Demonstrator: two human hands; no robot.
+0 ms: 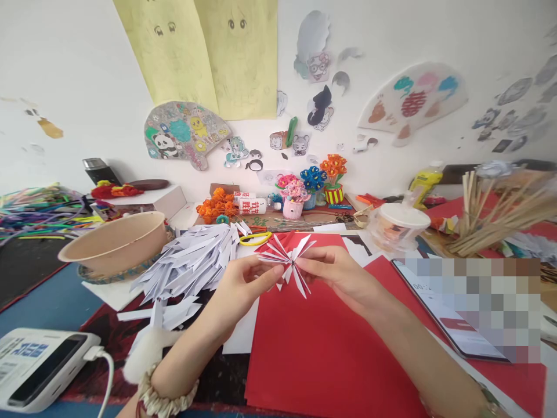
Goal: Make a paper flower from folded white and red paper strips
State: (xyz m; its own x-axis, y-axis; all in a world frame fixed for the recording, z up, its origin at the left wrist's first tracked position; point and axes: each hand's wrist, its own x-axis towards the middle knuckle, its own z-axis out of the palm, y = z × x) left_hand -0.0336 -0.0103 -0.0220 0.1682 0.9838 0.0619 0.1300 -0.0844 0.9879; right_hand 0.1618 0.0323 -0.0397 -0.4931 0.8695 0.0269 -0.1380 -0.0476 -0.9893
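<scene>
Between my two hands is a paper flower (pixel 300 251), made of narrow white folded strips that fan out from a small dark centre. My left hand (pixel 250 276) pinches its left side, thumb on the strips. From the right, my right hand (pixel 333 268) grips it near the centre with thumb and fingers. The flower is held above a stack of red paper (pixel 322 354). To the left of my left hand lies a big heap of folded white paper strips (pixel 187 258), with several loose strips (pixel 163 313) in front of it.
A beige basin (pixel 113 241) stands at the left, a white power bank (pixel 43 366) with a cable nearer me. A phone (pixel 452 313) lies at the right. Behind are yellow scissors handles (pixel 255 238), pipe-cleaner flower pots (pixel 293 203), a lidded cup (pixel 400 220) and wooden sticks (pixel 491 215).
</scene>
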